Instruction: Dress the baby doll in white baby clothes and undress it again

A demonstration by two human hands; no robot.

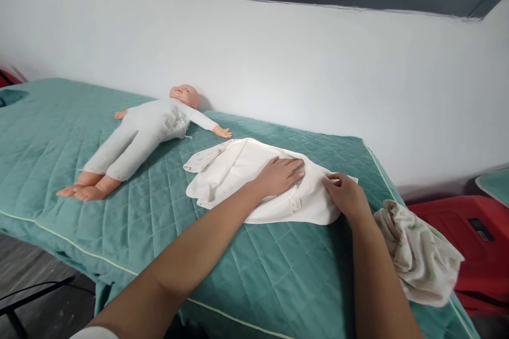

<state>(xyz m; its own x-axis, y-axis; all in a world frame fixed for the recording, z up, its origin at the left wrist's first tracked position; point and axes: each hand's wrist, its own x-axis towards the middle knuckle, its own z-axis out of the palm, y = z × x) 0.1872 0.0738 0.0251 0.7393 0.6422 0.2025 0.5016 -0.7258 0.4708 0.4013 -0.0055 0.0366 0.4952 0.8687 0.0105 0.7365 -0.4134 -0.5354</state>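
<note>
A white baby garment lies spread on the green quilted cover, with a small label showing near its lower edge and a faintly patterned sleeve at its left. My left hand rests flat on the cloth, fingers stretched toward the opening. At the garment's right side my right hand pinches the fabric between thumb and fingers. A baby doll in a white body suit lies on its back to the left, apart from both hands; one of its arms reaches close to the garment.
The green quilted cover drapes over a bed standing against a white wall. A crumpled patterned cloth lies at the right edge. Beyond it is a red case-like object. A black metal frame stands at the lower left.
</note>
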